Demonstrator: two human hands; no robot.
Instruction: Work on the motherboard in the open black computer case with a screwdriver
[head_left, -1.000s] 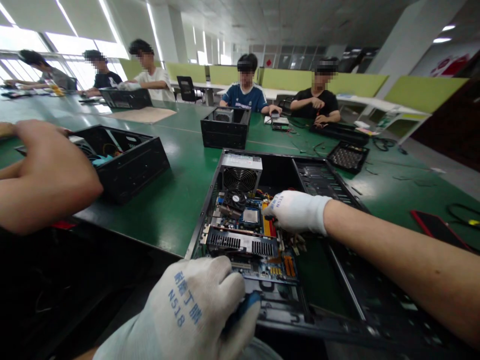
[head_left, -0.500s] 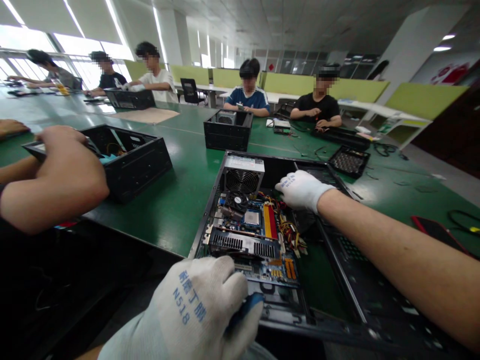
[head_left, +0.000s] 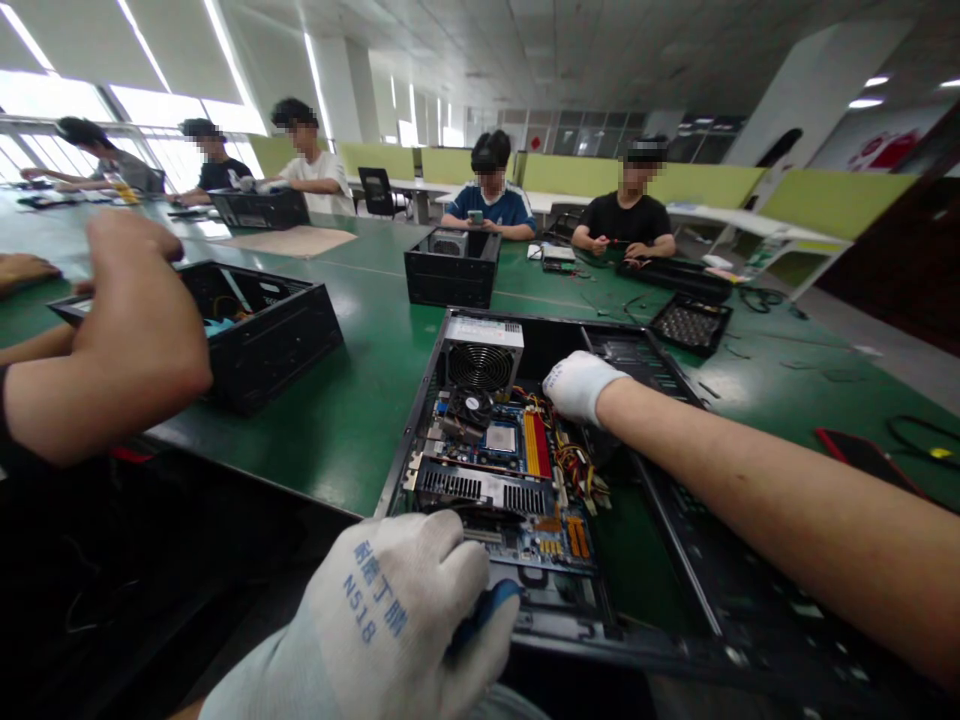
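Note:
An open black computer case [head_left: 382, 510] lies on its side before me. Its blue motherboard [head_left: 517, 545] shows a bare metal-topped processor [head_left: 501, 438], with a loosened fan [head_left: 472, 405] beside it and a graphics card [head_left: 480, 485] below. At the far left corner sits the silver power supply [head_left: 484, 355]. My left hand [head_left: 405, 610], in a white glove, is curled over the case's near edge. My gloved right hand [head_left: 574, 385] reaches into the case by the power supply's coloured cables [head_left: 577, 465]. Its fingers are bent down, their tips mostly hidden.
A co-worker's arm [head_left: 124, 340] bends over another black case [head_left: 277, 340] on the left. A further case [head_left: 450, 275] stands ahead on the green table [head_left: 360, 400]. A black tray-like part [head_left: 694, 325] and a red-edged phone-like object [head_left: 866, 460] lie right. Several people sit opposite.
My right hand has moved slightly left and lower, closer to the cables by the power supply. My left hand stays at the near edge. The co-worker's hand at left has risen.

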